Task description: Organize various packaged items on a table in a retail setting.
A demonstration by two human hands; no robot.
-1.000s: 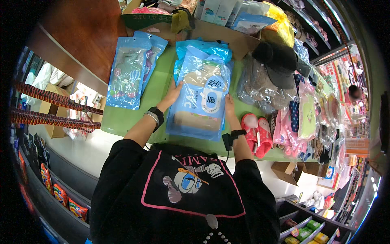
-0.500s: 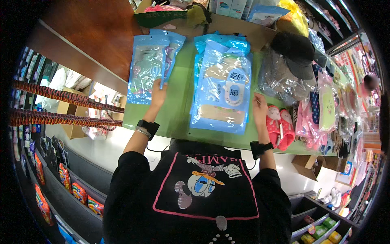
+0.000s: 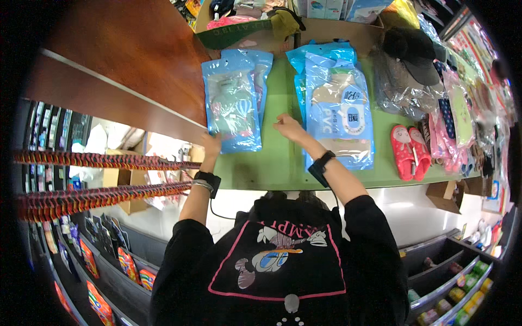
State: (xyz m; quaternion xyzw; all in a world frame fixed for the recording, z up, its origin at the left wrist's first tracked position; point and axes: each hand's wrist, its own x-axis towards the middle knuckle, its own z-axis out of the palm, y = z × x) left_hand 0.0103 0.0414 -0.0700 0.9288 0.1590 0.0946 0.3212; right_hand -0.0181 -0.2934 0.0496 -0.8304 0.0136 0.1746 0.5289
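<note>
Two blue plastic packages overlap at the left of the green table; the front package (image 3: 235, 108) shows a pale green bottle-shaped thing through its clear window. My left hand (image 3: 211, 144) is at its lower left corner, fingers closed on the edge. The rear package (image 3: 265, 70) sticks out behind it. My right hand (image 3: 290, 128) hovers over the green tabletop (image 3: 274, 168) between the two groups, empty, its fingers bent and a little apart. Just right of it lies another blue package (image 3: 340, 155) with a beige bottle shape inside, on top of brighter blue packages (image 3: 321, 51).
Red slippers (image 3: 410, 152), a black cap (image 3: 418, 57) and bagged goods lie to the right. A cardboard box (image 3: 337, 35) of goods stands at the back. A brown wooden panel (image 3: 130, 60) borders the left, with patterned cords (image 3: 109, 159) below it.
My right hand has moved left, from beside the right-hand packages to the gap between the groups. My left hand has shifted from the front left package's right side to its lower left corner. The view has shifted.
</note>
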